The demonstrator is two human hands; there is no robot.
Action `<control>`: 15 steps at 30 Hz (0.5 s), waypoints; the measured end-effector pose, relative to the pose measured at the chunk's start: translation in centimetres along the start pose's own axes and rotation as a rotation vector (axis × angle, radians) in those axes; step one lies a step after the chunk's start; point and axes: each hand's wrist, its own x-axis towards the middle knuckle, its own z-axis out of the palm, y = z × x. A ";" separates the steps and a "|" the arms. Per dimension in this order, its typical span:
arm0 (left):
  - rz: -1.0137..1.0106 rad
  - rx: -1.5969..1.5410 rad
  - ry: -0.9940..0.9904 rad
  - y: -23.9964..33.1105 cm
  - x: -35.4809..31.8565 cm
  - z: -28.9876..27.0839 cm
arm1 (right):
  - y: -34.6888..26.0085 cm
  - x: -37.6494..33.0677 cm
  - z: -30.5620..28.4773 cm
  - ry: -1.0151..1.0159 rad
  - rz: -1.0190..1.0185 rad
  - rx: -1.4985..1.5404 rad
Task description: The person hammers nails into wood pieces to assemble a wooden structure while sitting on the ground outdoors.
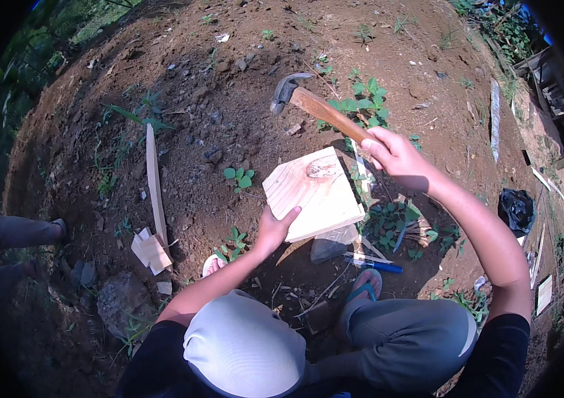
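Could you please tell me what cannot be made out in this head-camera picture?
In the head view:
1. Left hand: most of its fingers are hidden by the wooden piece.
2. Hammer: the handle's end is hidden by the right hand.
3. Grey stone: its upper part is covered by the wooden piece.
4. Another person's leg: the body beyond is lost in the dark left rim.

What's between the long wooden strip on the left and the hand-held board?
In the head view, brown soil with a small green plant lies between the strip and the board.
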 end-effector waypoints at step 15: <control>-0.025 -0.044 -0.091 1.6 0.9 1.7 | 15.3 34.1 6.4 -0.201 0.497 -0.977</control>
